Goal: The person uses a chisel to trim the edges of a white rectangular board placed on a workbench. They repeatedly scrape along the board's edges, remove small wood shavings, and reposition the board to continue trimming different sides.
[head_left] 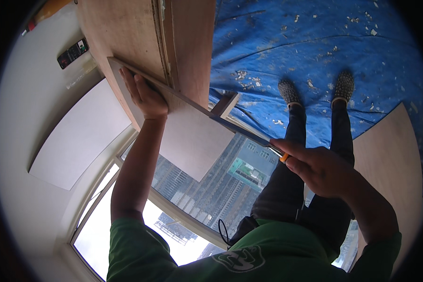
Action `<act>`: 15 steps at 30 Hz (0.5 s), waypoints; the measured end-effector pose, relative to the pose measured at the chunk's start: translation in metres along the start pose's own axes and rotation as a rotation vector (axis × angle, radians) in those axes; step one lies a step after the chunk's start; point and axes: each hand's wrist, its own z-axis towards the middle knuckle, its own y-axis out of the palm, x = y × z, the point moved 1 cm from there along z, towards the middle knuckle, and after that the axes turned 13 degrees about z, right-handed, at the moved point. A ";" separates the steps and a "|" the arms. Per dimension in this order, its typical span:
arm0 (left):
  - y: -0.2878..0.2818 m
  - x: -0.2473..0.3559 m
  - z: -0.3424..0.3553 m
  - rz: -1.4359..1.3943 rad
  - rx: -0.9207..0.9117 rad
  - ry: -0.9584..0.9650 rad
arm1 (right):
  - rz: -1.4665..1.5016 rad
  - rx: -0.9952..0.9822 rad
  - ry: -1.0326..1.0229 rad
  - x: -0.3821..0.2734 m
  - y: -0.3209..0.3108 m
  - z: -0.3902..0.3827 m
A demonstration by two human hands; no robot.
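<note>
My left hand (148,96) lies on a white-faced board (197,136), its fingers stretched out near the upper left end. The board juts out from a wooden surface, over a view of the street through the window. In my right fist is the orange-marked handle (284,158) of a hand saw, and my right hand (319,171) closes round it. The saw's long grey blade (242,129) reaches up and left to the board's long edge. Its teeth are too small to make out, and most of the handle is hidden by my fingers.
A second white panel (82,134) leans by the left wall, below a phone (73,53). Plywood (122,28) stands at the top. Blue sheeting (324,51) with scattered chips covers the floor under my feet. Another board (390,155) lies at the right; a window (127,221) is below.
</note>
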 end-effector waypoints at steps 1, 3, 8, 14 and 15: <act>0.000 0.001 0.001 -0.007 0.003 0.025 | -0.034 -0.017 0.064 0.001 0.001 0.002; -0.001 0.002 0.000 -0.018 -0.010 -0.031 | 0.057 -0.029 0.047 0.000 0.002 0.005; -0.002 0.006 -0.001 0.030 0.001 -0.035 | 0.045 -0.020 0.042 -0.001 0.001 0.012; -0.002 0.007 -0.001 0.020 -0.009 -0.004 | 0.040 -0.050 0.109 -0.003 -0.004 0.003; -0.002 0.007 -0.001 0.032 -0.022 -0.003 | 0.043 -0.041 0.078 -0.003 -0.004 0.003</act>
